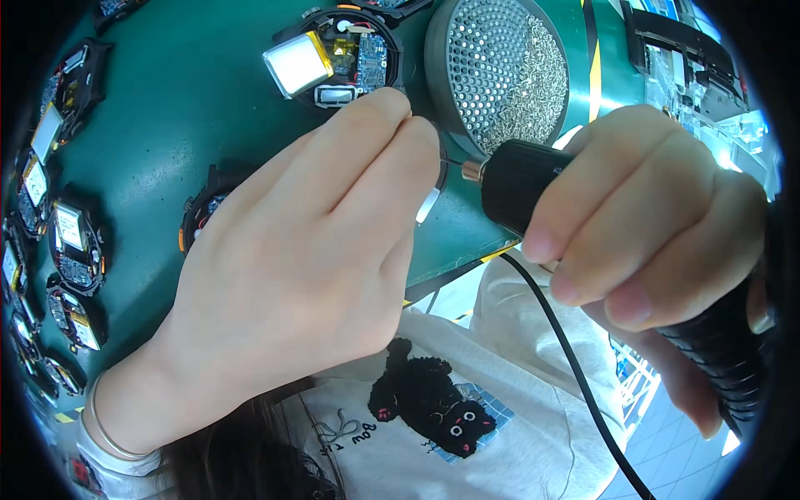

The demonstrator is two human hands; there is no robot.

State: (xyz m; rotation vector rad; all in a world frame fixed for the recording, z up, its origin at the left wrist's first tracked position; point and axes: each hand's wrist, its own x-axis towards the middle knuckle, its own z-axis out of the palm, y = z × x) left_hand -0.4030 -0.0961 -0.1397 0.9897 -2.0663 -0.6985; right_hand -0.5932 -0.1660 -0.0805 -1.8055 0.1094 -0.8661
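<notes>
My right hand (650,217) is wrapped round a black electric screwdriver (521,185), held tilted with its thin bit pointing left. The bit's tip reaches close to the fingers of my left hand (308,217). Those fingers are closed in a pinch, and the hand's back hides what they hold, if anything. A dark curved edge with a pale strip (428,205) shows just beyond the fingers. Past the left fingertips lies an opened round watch case (358,58) with a blue circuit board. A silver battery (297,65) sits over its left side. Another watch case (196,218) is partly covered by my left hand.
A round grey tray (433,62) with a perforated plate holds many small screws (533,92). Several opened watch cases (77,237) line the left of the green mat (158,125). A black cable (575,358) hangs in front. Black equipment (687,37) stands at the far right.
</notes>
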